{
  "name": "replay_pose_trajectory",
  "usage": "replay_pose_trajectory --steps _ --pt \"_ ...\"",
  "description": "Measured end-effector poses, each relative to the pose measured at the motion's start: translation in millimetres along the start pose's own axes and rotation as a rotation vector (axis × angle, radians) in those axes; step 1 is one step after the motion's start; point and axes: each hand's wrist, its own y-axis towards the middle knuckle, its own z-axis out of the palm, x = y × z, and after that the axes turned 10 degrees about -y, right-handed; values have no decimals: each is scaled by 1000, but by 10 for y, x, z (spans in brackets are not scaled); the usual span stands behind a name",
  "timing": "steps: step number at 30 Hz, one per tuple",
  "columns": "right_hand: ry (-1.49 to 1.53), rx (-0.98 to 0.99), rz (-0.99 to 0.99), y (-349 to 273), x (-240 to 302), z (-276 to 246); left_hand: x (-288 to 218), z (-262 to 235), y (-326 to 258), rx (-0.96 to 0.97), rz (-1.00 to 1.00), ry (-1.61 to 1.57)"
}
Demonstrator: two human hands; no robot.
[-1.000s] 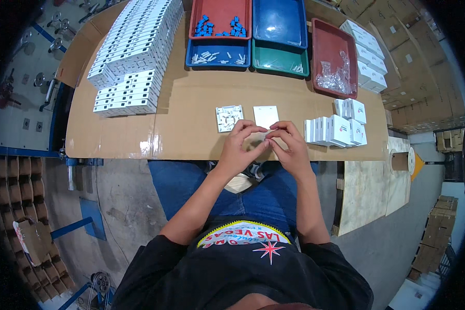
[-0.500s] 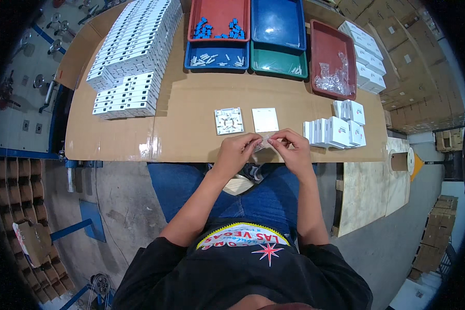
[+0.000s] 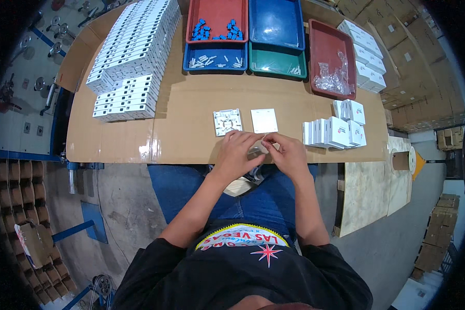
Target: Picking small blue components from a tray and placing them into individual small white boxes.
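Note:
Near the table's front edge, my left hand (image 3: 237, 156) and my right hand (image 3: 289, 156) meet at a small clear plastic bag (image 3: 255, 151). The left fingers curl round one side of it. My right thumb and forefinger pinch its upper edge; the bag's contents cannot be made out. Just beyond my left hand lies a white square housing (image 3: 227, 122), its moulded inner side facing up. To its right is a flat white square plate (image 3: 264, 121), touched by neither hand.
Tall stacks of white housings (image 3: 134, 57) stand at left. Along the back are a red tray (image 3: 219, 13) of blue parts, two blue trays (image 3: 276, 23) (image 3: 215, 51), a green tray (image 3: 274, 57), and another red tray (image 3: 330, 44) with clear bags. White boxes (image 3: 338, 132) stand at right.
My left hand has turned over the bag, its fingers now further forward and covering more of it. The right hand has shifted slightly left and nearer. The housing and plate stay put.

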Motion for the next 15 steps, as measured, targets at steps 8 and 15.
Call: replay_pose_trajectory --steps 8,15 --pt "124 -47 36 52 91 23 196 115 -38 -24 -64 -88" --pt "276 -33 -5 274 60 30 283 130 57 -108 -160 -275"
